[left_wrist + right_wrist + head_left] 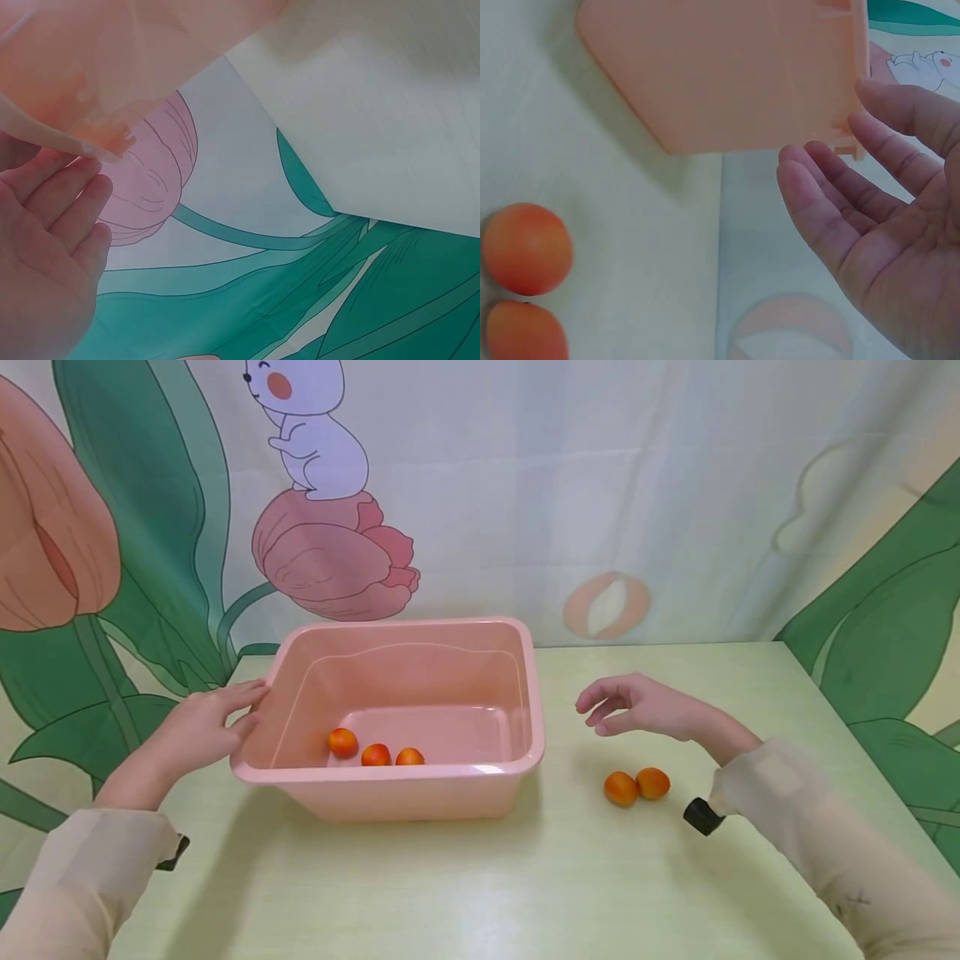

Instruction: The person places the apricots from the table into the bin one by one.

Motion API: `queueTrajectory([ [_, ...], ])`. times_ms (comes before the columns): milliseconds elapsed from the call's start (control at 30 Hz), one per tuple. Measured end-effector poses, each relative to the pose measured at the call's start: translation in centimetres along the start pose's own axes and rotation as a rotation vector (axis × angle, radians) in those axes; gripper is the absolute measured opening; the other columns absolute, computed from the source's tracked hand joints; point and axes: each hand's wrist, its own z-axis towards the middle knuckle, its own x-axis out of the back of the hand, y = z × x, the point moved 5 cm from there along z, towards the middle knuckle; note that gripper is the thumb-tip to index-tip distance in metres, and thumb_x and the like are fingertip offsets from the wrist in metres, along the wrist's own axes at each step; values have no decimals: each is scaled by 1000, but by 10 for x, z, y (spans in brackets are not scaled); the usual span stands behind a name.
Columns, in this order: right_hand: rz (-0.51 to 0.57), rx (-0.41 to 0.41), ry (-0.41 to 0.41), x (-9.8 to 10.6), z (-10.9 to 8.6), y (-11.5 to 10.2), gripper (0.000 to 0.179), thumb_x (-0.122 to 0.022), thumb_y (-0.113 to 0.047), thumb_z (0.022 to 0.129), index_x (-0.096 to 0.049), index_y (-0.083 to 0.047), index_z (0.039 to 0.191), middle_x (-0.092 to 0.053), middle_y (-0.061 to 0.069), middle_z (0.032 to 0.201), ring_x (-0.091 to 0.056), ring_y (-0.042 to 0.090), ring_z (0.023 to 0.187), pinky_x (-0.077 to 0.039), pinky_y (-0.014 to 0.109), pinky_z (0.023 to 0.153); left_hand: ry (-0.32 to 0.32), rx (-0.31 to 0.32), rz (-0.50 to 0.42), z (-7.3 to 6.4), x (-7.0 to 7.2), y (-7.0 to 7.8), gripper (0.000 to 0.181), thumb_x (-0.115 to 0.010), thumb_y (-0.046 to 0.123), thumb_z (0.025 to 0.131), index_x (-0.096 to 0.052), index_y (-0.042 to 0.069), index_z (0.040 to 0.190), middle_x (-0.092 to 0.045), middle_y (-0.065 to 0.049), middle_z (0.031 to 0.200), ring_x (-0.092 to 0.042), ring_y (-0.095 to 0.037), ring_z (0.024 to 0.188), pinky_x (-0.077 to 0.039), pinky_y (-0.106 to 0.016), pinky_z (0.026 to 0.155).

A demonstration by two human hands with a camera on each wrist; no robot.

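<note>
A pink plastic basin [420,793] stands on the table, with three small orange-red fruits [343,742] lying on its floor toward the near left. At the basin's left rim rests my left hand [197,732], its fingers laid over the edge; in the left wrist view the fingers [75,202] reach up to that rim. My right hand [648,708] hovers above the table to the right of the basin, fingers loosely bent and holding nothing. Below it, two more orange fruits [621,788] lie side by side on the table, also seen in the right wrist view.
The pale table [465,885] runs back to a printed curtain [480,510] with tulips, leaves and a white cartoon animal. A black wrist-worn device [703,817] sticks out below the right sleeve.
</note>
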Motion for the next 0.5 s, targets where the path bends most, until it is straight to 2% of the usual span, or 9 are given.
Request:
queueTrajectory([
  [367, 27, -38, 19, -12, -6, 33, 37, -63, -20, 81, -52, -6, 114, -53, 9, 116, -53, 24, 106, -46, 34, 90, -2, -5, 5, -1, 0, 0, 49, -45, 23, 90, -36, 3, 134, -34, -20, 138, -33, -47, 120, -35, -62, 88],
  [500, 35, -53, 27, -19, -10, 43, 38, -62, -19, 81, -51, -4, 114, -52, 12, 117, -51, 30, 109, -45, 34, 91, -3, -6, 10, -1, 0, -1, 49, -45, 23, 91, -36, 4, 134, -34, -19, 138, -33, -47, 120, -34, -63, 89],
])
